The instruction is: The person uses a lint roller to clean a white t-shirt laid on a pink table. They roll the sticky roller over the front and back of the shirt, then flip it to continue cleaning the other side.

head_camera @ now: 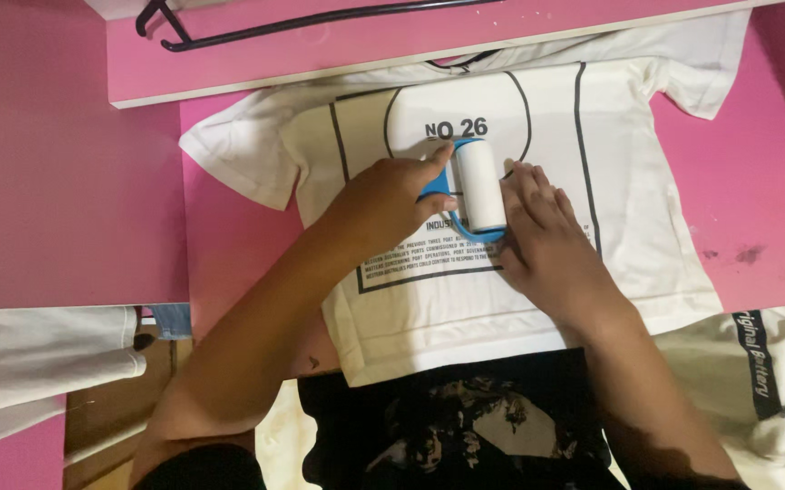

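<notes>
Covering most of the view, a pink table (66, 181) carries everything else, with a raised pink shelf (320, 50) along its far edge and a black hanger (256, 23) lying on that shelf. Spread flat on the table is a white T-shirt (655, 263), front up, its collar toward the shelf and its hem at the near edge; a black-lined rectangle, a circle and lines of print mark its chest. At the lower right, another white garment (773, 390) with a dark band lies partly off the table, just beside the T-shirt's hem. At the lower left, folded white cloth (39, 363) sits below the table's edge. A dark printed shirt (465, 426) worn by the person fills the bottom middle.

On the T-shirt's chest stands a lint roller (479, 186), a white drum in a blue frame, its drum pressed to the fabric over the print. The left hand (383, 204) is closed around the roller's blue handle, index finger stretched along the frame. The right hand (546, 240) lies flat and spread on the T-shirt, holding nothing, its fingertips just beside the drum.
</notes>
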